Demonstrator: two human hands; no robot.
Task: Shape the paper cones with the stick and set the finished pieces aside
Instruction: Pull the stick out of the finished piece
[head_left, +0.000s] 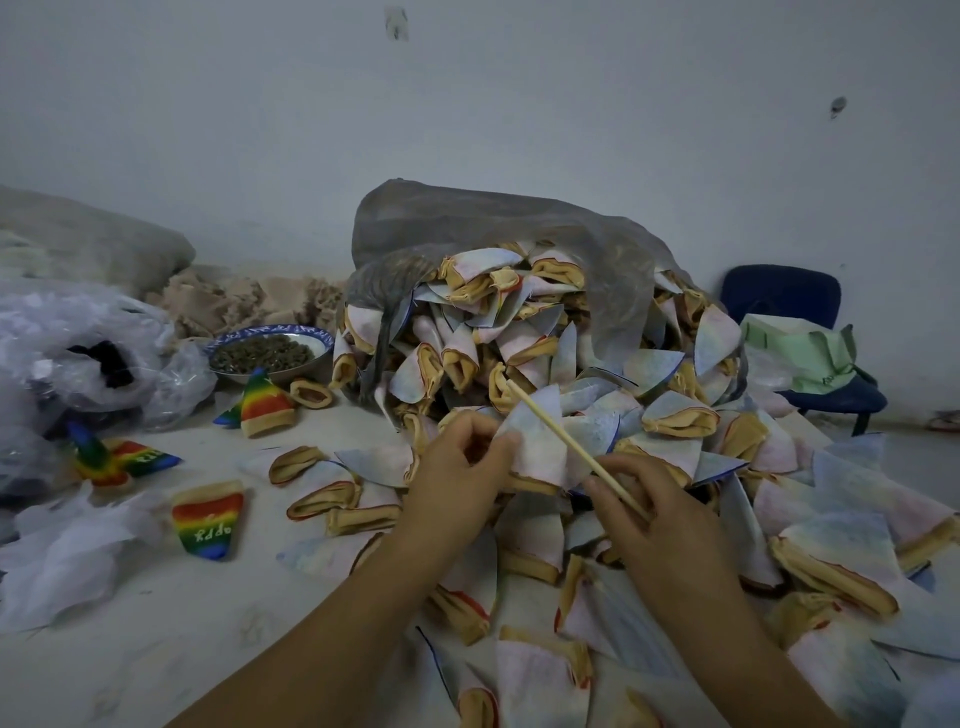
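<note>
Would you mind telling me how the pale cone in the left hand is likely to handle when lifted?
The pale cone is probably light: the left hand holds it up by a fingertip pinch. It looks floppy, its thin edge curving, so the stick in the right hand could crease it. Flattened like those in the heap, it seems unlikely to roll.

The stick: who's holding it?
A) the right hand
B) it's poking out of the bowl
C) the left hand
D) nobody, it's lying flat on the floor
A: the right hand pinches the lower end of the stick, which slants up across the pale cone that the left hand grips.
</note>
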